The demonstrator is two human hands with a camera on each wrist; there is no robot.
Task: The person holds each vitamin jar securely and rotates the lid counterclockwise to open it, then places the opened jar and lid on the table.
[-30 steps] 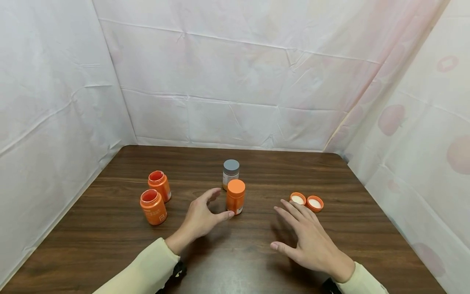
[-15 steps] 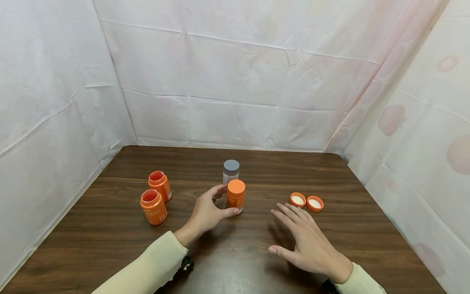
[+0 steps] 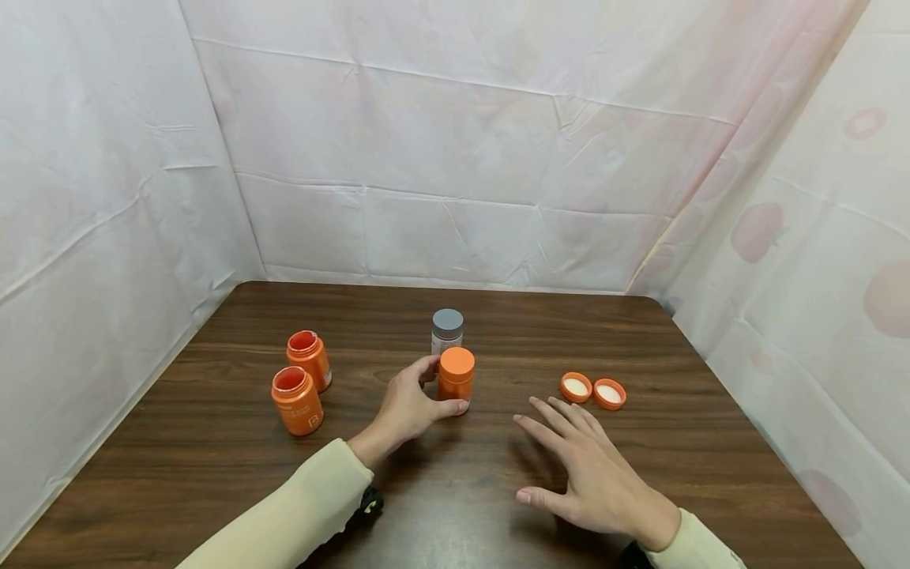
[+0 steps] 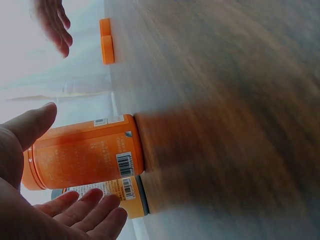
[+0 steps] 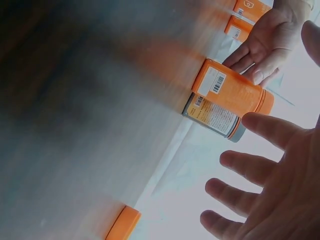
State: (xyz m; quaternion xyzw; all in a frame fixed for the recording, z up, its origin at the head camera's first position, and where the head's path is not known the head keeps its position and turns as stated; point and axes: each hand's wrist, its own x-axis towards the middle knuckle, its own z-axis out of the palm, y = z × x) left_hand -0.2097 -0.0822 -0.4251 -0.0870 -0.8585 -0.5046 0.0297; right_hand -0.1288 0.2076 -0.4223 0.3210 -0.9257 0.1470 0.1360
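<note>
My left hand (image 3: 408, 407) is spread around the left side of an upright orange bottle (image 3: 456, 375) with its orange cap on. Thumb in front and fingers behind, it does not visibly close on the bottle; in the left wrist view gaps show beside the thumb (image 4: 37, 122). Just behind stands a grey-capped bottle (image 3: 447, 325), partly hidden by the orange one. My right hand (image 3: 597, 478) hovers over the table with fingers apart, holding nothing. Two orange caps (image 3: 576, 387), white insides up, lie beyond its fingertips.
Two uncapped orange bottles (image 3: 297, 401) stand upright at the left of the dark wooden table (image 3: 512, 316). Pale patterned curtains (image 3: 455, 142) hang behind the table and on both sides.
My left hand has moved right and slightly forward, bringing thumb and fingers further around the capped orange bottle. The right hand has drifted slightly left. The bottles and caps stay in place.
</note>
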